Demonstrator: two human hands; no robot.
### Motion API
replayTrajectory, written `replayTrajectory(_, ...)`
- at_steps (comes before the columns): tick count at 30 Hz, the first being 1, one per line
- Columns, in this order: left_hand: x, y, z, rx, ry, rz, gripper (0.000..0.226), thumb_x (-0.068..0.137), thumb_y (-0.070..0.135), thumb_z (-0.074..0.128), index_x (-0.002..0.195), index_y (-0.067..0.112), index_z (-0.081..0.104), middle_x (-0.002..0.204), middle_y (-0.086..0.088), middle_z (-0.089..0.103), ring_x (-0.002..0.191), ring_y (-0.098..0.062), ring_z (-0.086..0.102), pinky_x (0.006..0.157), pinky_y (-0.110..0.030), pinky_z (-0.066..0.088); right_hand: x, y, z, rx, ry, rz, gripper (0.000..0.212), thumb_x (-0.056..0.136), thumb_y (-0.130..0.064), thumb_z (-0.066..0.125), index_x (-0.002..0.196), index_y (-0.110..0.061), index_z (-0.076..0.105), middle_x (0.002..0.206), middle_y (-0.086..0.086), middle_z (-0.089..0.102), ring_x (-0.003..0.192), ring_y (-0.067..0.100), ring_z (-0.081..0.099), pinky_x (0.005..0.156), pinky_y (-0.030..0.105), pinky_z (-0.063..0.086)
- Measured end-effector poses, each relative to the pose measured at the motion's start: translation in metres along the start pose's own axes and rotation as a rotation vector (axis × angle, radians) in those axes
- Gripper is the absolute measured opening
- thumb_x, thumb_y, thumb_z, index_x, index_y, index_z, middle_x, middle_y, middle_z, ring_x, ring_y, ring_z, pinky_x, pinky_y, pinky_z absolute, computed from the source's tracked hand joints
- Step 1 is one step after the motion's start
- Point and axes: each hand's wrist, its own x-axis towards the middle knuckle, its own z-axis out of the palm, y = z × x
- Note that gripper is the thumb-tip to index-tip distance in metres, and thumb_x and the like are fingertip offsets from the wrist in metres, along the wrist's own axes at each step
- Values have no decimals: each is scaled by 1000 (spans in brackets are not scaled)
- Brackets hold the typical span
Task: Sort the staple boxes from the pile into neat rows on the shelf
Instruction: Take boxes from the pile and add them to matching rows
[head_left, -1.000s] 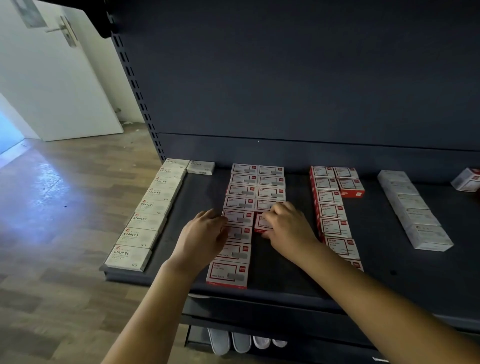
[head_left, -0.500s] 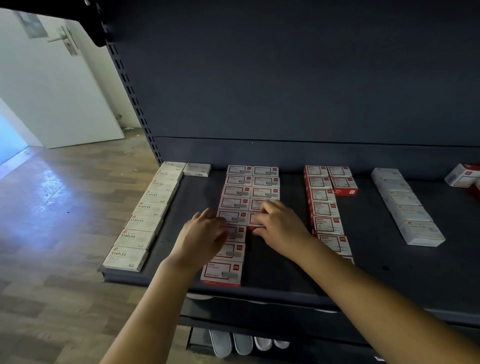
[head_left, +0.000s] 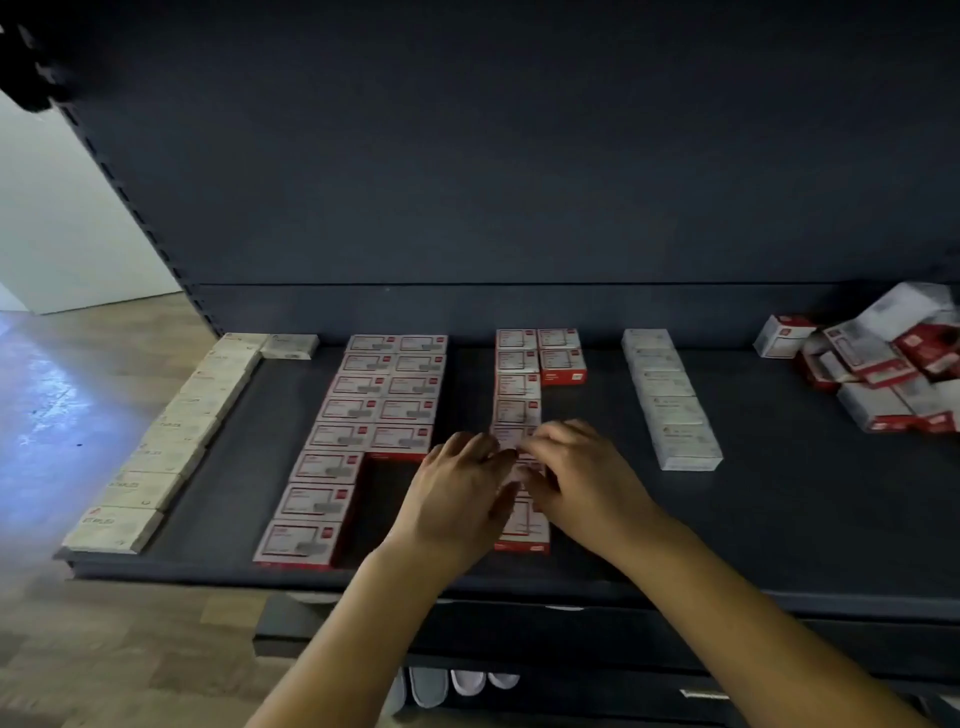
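Observation:
Red-and-white staple boxes lie in a double row on the dark shelf. A narrower row of the same boxes runs to its right. My left hand and my right hand meet over the near part of that narrower row. Their fingertips touch the boxes from either side and hide several of them. Neither hand grips a box. The loose pile of mixed boxes sits at the far right, well away from both hands.
A row of white "STAPLES" boxes lines the shelf's left edge. Another white row lies right of my hands. The shelf's back panel rises behind. Shoes stand under the shelf, wooden floor to the left.
Both hands left the double row and moved right onto the narrower red-and-white row. The view swung right, bringing the pile into sight.

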Motion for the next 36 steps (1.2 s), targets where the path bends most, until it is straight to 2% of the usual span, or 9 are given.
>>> replayTrajectory(3,19,41,9,-78,5,-2,35,81,33,44,97,18,70,92,0,66,85,-23,64,66,-36,56,-26,35,-22,5,33,23,26,91,-24,54,112,-12,64,107,3,61,104,22,52,86,37,46)
replayTrajectory(8,47,101,34,-62,30,1,38,81,33,42,97,13,71,89,-2,66,81,-26,64,63,-35,55,-66,94,-50,-43,105,51,23,78,-22,57,93,-10,70,86,3,66,81,26,63,64,39,55)
replayTrajectory(14,78,162,64,-27,0,19,37,83,32,41,93,13,71,88,-2,66,80,-26,65,64,-37,56,-110,164,-74,-71,140,112,23,74,-19,60,91,-9,72,83,4,67,75,27,64,59,38,56)
replayTrajectory(19,115,200,77,-78,58,58,38,84,33,40,97,12,70,92,-3,66,82,-26,65,64,-36,54,-116,216,-106,-67,285,173,22,72,-13,63,91,-4,71,84,11,68,74,33,65,62,38,56)
replayTrajectory(22,149,214,79,-78,111,56,35,85,30,44,95,9,70,94,-8,66,85,-30,64,67,-39,54,-97,241,-131,-119,324,292,21,78,-9,66,98,-3,69,93,16,66,88,36,62,72,37,50)
replayTrajectory(26,192,226,83,-53,25,-29,34,94,29,42,113,11,63,116,-7,58,112,-27,50,90,-38,42,-62,268,-147,-289,128,575,48,89,-34,55,129,-9,46,130,18,45,120,36,40,93,42,39)
replayTrajectory(30,221,226,97,0,-68,-77,29,95,25,43,115,12,59,121,-7,54,115,-25,45,93,-34,38,-35,284,-141,-415,-25,728,73,86,-52,54,138,-7,28,144,17,28,129,36,28,102,46,30)
replayTrajectory(33,229,222,105,36,-156,-102,28,94,24,44,114,13,60,122,-8,56,114,-27,48,91,-35,40,-28,292,-134,-509,-50,708,73,86,-51,54,139,-10,26,143,17,27,130,34,27,101,47,29)
replayTrajectory(36,230,221,103,47,-164,-97,26,94,24,44,107,11,62,116,-9,57,111,-28,49,89,-37,43,-28,298,-128,-578,-5,657,56,89,-36,55,135,-12,34,138,18,33,126,34,31,100,49,30)
